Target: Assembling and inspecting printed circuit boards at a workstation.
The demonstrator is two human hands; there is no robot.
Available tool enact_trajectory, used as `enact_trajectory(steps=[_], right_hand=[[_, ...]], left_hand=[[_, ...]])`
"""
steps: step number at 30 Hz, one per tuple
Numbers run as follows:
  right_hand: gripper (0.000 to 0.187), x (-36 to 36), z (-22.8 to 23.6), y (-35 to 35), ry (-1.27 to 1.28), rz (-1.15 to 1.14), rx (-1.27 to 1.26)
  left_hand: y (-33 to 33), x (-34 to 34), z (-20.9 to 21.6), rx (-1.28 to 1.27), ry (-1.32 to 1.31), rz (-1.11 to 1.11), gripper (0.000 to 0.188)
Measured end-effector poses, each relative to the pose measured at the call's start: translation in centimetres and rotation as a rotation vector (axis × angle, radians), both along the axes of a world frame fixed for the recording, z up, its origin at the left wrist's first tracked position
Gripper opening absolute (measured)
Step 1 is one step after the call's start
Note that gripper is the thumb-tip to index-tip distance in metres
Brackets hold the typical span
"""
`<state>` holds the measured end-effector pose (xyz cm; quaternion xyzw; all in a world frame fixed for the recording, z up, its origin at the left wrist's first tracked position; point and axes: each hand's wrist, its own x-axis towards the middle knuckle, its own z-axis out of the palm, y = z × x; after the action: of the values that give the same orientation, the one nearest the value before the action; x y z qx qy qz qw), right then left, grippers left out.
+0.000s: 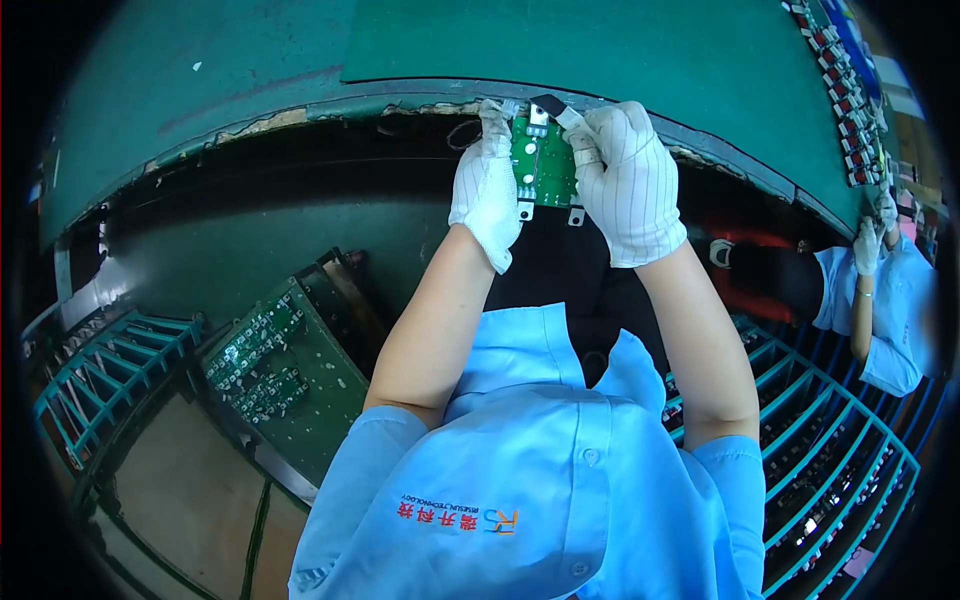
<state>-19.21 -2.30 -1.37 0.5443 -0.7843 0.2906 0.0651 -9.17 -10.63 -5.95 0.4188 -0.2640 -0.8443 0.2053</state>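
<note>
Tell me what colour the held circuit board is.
The board is green, seen best in the head view.

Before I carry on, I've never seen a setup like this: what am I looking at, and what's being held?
There is no machine, just a person at work, seen by a head camera looking down. Its wide lens bends straight edges. The gloved left hand holds a green circuit board at the near edge of the table. The gloved right hand holds a dark-tipped tool at the board's upper end; its exact kind isn't clear. On the table, a row of small parts runs along the far right. More boards lie lower left, and another person sits at the right.
</note>
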Motion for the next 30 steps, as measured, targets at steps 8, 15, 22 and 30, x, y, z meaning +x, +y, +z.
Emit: enact_trajectory(steps=[8, 15, 22, 30], right_hand=[[0.015, -0.3, -0.6, 0.9, 0.004, 0.073, 0.029], [0.015, -0.9, 0.2, 0.5, 0.028, 0.081, 0.051], [0.016, -1.9, 0.7, 0.4, 0.006, 0.173, 0.105], [0.012, -1.8, 0.6, 0.5, 0.036, 0.173, 0.133]], left_hand=[[0.1, -0.1, 0.4, 0.007, -0.008, -0.006, 0.062], [-0.1, 0.0, 0.6, -0.003, -0.032, -0.008, 0.061], [-0.1, 0.1, 0.7, 0.007, -0.024, -0.009, 0.058], [-0.2, 0.1, 0.3, 0.021, -0.013, -0.034, 0.058]])
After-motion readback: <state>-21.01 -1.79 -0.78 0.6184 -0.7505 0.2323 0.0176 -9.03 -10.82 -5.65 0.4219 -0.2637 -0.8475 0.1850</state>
